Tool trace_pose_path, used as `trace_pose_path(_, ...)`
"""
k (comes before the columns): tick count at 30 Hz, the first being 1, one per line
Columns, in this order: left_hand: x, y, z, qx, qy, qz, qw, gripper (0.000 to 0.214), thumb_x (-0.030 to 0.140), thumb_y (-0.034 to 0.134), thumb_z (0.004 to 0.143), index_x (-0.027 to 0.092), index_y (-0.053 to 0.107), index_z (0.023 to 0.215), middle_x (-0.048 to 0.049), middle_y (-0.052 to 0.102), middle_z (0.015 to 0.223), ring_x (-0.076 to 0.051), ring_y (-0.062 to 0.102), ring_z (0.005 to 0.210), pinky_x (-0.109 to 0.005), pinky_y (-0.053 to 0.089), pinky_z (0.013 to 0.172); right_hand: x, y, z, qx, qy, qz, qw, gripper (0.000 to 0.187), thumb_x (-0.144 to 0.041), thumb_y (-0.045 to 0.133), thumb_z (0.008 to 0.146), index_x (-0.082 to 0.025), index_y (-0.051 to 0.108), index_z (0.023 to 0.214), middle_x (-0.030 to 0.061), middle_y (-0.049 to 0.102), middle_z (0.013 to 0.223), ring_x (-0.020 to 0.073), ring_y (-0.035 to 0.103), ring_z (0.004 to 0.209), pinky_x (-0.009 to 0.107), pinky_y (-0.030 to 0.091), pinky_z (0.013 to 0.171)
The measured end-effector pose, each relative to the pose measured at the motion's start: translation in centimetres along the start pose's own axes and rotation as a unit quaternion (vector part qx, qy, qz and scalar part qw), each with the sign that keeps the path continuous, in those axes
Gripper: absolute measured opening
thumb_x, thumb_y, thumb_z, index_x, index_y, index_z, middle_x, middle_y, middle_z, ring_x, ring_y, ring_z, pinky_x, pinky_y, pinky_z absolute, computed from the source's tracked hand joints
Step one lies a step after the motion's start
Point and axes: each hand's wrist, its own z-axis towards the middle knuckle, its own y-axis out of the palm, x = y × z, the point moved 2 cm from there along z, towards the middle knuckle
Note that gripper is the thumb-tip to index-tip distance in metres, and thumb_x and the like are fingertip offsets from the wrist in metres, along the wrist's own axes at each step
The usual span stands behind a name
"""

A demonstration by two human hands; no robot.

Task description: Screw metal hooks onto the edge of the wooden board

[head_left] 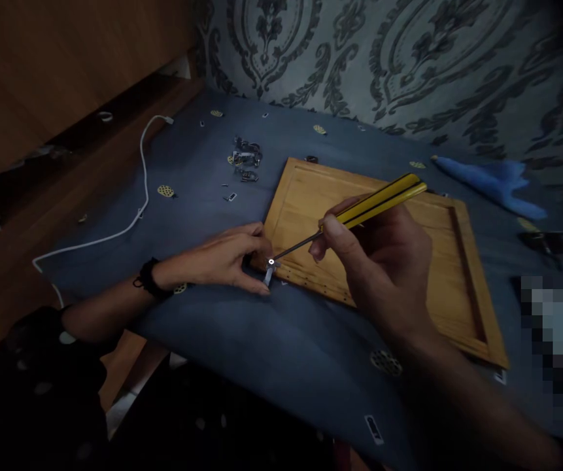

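Currently I see my left hand [222, 261] lying low on the blue-covered surface [261, 340], thumb and fingers pinched on a small metal bracket [268, 275] at the near left corner of a wooden panel [310, 190]. The bracket touches the panel's edge, and part of it is hidden under my fingertips. My right hand [379, 261] is closed around a screwdriver [374, 199] with a yellow and black handle. Thumb and forefinger grip it near the shaft, and the handle slants up and away to the right. Its thin shaft runs down to the left, and the tip sits on the bracket at a bright spot that may be a screw head, though it is too small for me to be sure.

The panel lies flat, a row of small holes along its near edge. Beyond my left hand, well apart, sit a heap of metal parts [246, 159] and a white cable [142, 170]. A black band [148, 278] circles my left wrist.
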Motion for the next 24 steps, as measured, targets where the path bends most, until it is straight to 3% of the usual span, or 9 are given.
trace_pose_path(7, 0.1, 0.0, 0.1, -0.004, 0.005, 0.016, 1.0, 0.035, 0.043, 0.083, 0.08, 0.017, 0.062, 0.091, -0.0011, 0.05, 0.1, -0.015, 0.052, 0.089, -0.027, 0.043, 0.075, 0.0, 0.1, -0.2, -0.037, -0.038, -0.054, 0.997, 0.015, -0.03, 0.076, 0.09, -0.027, 0.062, 0.095, -0.0034, 0.066, 0.079, 0.0152, 0.065, 0.06, 0.033, 0.055, 0.058)
trace_pose_path(12, -0.3, 0.1, 0.0, -0.003, 0.021, -0.007, 1.0, 0.036, 0.043, 0.084, 0.081, 0.017, 0.063, 0.093, -0.0014, 0.049, 0.1, -0.016, 0.052, 0.091, -0.028, 0.043, 0.076, 1.0, 0.5, -0.4, -0.056, -0.018, -0.071, 0.996, 0.018, -0.036, 0.076, 0.091, -0.028, 0.062, 0.098, -0.0018, 0.068, 0.081, 0.0169, 0.066, 0.063, 0.035, 0.057, 0.062)
trace_pose_path(24, 0.1, -0.1, 0.1, -0.001, 0.021, 0.003, 1.0, 0.034, 0.042, 0.083, 0.081, 0.017, 0.062, 0.088, -0.0014, 0.05, 0.097, -0.016, 0.052, 0.088, -0.027, 0.042, 0.074, 1.2, 0.3, -0.3, -0.05, -0.024, -0.111, 0.992, 0.018, -0.034, 0.077, 0.089, -0.028, 0.061, 0.096, -0.0015, 0.067, 0.078, 0.019, 0.067, 0.065, 0.037, 0.057, 0.061)
